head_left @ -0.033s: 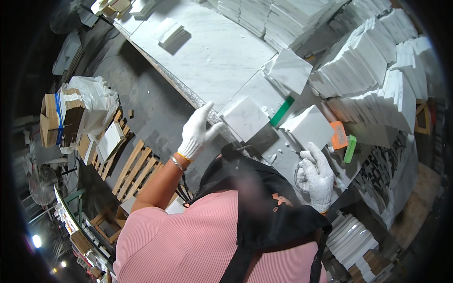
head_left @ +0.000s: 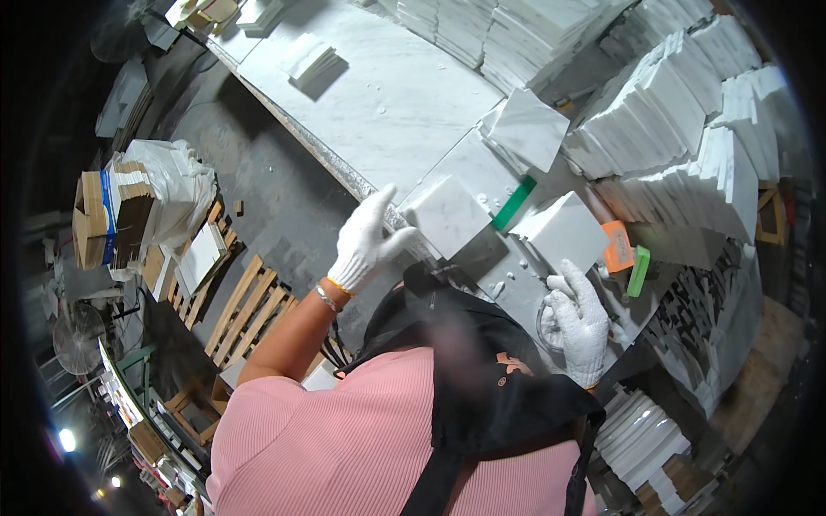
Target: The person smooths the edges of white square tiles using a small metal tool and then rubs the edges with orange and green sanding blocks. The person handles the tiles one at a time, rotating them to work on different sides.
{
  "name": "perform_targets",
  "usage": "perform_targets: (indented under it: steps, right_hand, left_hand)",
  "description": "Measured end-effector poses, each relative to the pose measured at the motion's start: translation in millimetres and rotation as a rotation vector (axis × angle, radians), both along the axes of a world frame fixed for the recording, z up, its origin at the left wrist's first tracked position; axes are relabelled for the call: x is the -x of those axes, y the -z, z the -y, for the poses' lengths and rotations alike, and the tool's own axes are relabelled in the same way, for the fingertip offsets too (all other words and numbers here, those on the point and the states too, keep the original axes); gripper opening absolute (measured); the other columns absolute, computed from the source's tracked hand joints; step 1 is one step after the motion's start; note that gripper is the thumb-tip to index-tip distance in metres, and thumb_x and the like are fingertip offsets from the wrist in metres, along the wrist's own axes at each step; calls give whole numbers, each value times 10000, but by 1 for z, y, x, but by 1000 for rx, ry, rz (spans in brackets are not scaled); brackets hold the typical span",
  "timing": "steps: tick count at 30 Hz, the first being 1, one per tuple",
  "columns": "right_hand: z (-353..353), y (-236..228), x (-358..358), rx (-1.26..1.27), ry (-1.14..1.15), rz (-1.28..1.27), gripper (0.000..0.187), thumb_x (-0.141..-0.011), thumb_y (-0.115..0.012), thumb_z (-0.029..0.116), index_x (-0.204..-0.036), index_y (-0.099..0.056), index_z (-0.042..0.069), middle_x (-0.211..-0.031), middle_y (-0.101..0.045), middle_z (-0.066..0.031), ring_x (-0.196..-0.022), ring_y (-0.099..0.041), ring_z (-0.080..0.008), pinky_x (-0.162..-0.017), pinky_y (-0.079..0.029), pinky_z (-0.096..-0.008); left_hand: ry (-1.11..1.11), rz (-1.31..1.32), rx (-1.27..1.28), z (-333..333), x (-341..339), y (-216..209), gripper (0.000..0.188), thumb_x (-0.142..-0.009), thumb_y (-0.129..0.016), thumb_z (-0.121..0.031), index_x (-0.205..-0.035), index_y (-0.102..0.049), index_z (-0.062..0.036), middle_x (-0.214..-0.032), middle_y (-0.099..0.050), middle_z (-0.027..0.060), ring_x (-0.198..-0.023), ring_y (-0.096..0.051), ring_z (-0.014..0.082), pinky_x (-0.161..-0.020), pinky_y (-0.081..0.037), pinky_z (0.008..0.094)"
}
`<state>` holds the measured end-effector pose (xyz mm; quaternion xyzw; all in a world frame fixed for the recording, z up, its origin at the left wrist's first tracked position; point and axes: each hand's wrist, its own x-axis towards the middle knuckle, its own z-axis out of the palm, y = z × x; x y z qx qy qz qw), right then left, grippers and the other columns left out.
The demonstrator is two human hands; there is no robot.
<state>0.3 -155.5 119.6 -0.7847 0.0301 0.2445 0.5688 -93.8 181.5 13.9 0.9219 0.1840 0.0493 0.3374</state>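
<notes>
My left hand (head_left: 363, 242), in a white knit glove, is beside the table's near-left edge. Its thumb and fingers are spread apart, with nothing between them. Close to its thumb lies a square white marble tile (head_left: 449, 217). My right hand (head_left: 582, 327), also gloved, has its fingers curled beside a round, shiny-rimmed object (head_left: 549, 325); the hand partly hides it, and its kind is unclear. Just beyond the right fingers stands a stack of white marble tiles (head_left: 564, 232). A green strip (head_left: 514, 203) lies between that stack and the single tile.
Another tilted tile (head_left: 529, 129) rests farther back. Orange (head_left: 618, 247) and green (head_left: 638, 272) blocks sit right of the near stack. Rows of marble tiles (head_left: 654, 103) fill the right side. A wooden pallet (head_left: 249, 310) and wrapped cartons (head_left: 142, 206) are on the floor at left.
My left hand has shifted slightly right, its thumb now closer to the single marble tile. My right hand and the tiles have stayed put.
</notes>
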Motion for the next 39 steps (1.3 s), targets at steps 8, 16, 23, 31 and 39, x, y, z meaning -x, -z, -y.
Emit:
perform_targets:
  steps: [8,16,23,31,39]
  right_hand:
    - [8,-5,6,10,-32,82,453,-967,-654,12,-1416,-599,32,-1104,-721,-76,-785,-576,-24,-682,-487,-190]
    - [49,-10,25,20,133,110,446,-974,-645,24,-1417,-590,20,-1178,-725,-156,-1056,-686,-165,-911,-554,-298]
    - [54,-4,22,86,137,203,449,-973,-670,61,-1415,-598,40,-1222,-713,-157,-1078,-687,-172,-927,-547,-304]
    - [-24,6,-17,593,-594,961,711,-919,-648,546,-1474,-552,111,-1537,-513,-109,-1462,-418,-323,-1192,-309,-537]
    - [24,51,-78,926,-374,873,877,-955,-405,739,-1535,-472,84,-1630,-379,-165,-1522,-313,-386,-1219,-231,-591]
  left_hand:
    - [323,-105,-205,50,-58,-27,1172,-679,-827,-672,-1534,-379,-8,-1566,-329,343,-1425,-362,518,-1125,-380,565]
    - [333,7,-298,58,-78,-8,868,-568,-858,-384,-1371,-603,-177,-1523,-369,291,-1244,-488,443,-919,-509,526]
    - [337,-87,-278,58,-80,-15,846,-600,-843,-379,-1380,-602,-153,-1579,-329,322,-1305,-481,465,-997,-480,537]
    - [473,140,-192,68,-82,-38,790,-755,-823,-349,-1449,-539,-101,-1597,-355,284,-1458,-363,473,-1144,-363,546]
    - [456,204,-82,65,-74,-48,692,-775,-814,-272,-1405,-587,-97,-1547,-452,256,-1402,-457,452,-1121,-412,521]
